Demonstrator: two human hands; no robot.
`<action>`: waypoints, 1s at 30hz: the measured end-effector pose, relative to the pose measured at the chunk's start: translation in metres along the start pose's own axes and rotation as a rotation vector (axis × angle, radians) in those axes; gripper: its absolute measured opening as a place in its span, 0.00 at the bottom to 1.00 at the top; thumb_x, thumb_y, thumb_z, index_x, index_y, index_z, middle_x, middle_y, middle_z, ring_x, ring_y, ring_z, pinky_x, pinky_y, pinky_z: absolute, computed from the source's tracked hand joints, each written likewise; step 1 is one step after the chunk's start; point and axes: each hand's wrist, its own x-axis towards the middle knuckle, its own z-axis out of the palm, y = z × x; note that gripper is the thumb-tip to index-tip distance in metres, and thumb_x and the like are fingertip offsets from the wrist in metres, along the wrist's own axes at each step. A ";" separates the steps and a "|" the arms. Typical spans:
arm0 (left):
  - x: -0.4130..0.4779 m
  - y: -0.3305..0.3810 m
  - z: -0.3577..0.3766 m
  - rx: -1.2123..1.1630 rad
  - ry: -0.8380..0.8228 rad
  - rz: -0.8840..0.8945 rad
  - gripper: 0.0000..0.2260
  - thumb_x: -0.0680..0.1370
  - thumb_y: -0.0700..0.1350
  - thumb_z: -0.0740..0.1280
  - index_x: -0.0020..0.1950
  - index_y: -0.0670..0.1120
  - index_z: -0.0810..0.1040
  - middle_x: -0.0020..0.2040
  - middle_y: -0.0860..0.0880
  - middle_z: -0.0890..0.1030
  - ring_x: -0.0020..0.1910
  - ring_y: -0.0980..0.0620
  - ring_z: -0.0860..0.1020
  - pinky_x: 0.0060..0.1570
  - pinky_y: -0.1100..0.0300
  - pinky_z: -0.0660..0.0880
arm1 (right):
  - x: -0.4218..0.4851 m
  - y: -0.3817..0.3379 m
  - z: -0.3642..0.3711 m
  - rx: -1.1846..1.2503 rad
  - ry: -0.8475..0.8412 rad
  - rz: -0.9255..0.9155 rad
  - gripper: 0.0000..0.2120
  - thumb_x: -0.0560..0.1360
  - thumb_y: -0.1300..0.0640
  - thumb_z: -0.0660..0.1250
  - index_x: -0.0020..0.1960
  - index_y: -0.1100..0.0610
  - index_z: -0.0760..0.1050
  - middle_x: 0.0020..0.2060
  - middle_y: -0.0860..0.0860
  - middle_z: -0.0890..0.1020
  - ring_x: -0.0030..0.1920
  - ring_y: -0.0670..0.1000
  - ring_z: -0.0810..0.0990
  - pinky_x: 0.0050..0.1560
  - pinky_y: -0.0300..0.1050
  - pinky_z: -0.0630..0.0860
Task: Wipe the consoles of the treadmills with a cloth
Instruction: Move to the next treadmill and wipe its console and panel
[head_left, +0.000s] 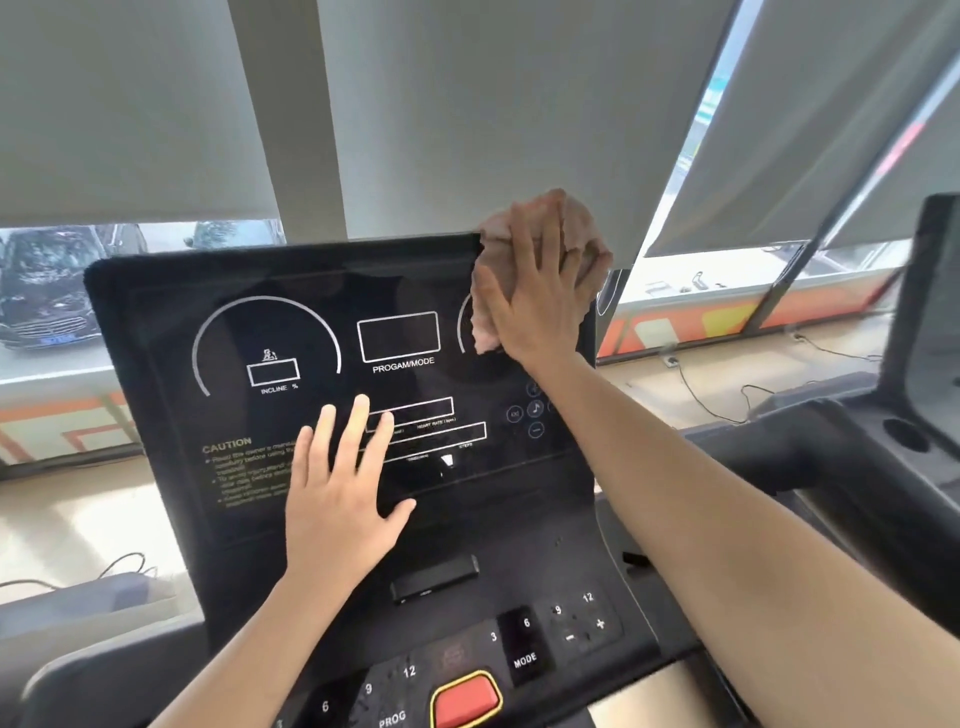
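Flat right hand (540, 296) presses crumpled pink cloth (487, 319) onto black treadmill console (291, 291); spread left hand (337, 499) rests beside "CAUTION", under "PROGAM/MODE"; grey blinds (441, 104) beyond.

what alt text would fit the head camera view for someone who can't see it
A person's right hand presses a pinkish cloth against the upper right corner of a black treadmill console, while the left hand rests flat on its lower middle. A red button sits below, and grey blinds hang behind.
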 end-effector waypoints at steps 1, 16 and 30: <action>0.001 0.000 0.001 0.002 0.008 0.003 0.48 0.65 0.58 0.81 0.80 0.46 0.67 0.82 0.42 0.63 0.81 0.35 0.59 0.79 0.37 0.56 | -0.003 0.003 0.003 0.004 0.008 0.036 0.35 0.80 0.29 0.45 0.83 0.41 0.48 0.84 0.53 0.50 0.81 0.65 0.56 0.78 0.71 0.41; -0.005 -0.008 0.014 -0.029 0.049 0.059 0.41 0.71 0.57 0.77 0.79 0.46 0.68 0.82 0.42 0.62 0.82 0.35 0.57 0.80 0.38 0.53 | -0.220 0.123 0.079 0.040 -0.373 0.075 0.36 0.86 0.45 0.45 0.76 0.50 0.20 0.78 0.55 0.27 0.79 0.54 0.24 0.82 0.60 0.42; -0.103 -0.003 0.043 -0.089 -0.057 0.022 0.27 0.73 0.49 0.71 0.72 0.46 0.77 0.62 0.45 0.79 0.60 0.40 0.76 0.59 0.45 0.73 | -0.271 0.084 0.066 0.087 -0.539 -0.245 0.30 0.85 0.45 0.54 0.83 0.41 0.45 0.83 0.52 0.49 0.76 0.64 0.62 0.71 0.66 0.65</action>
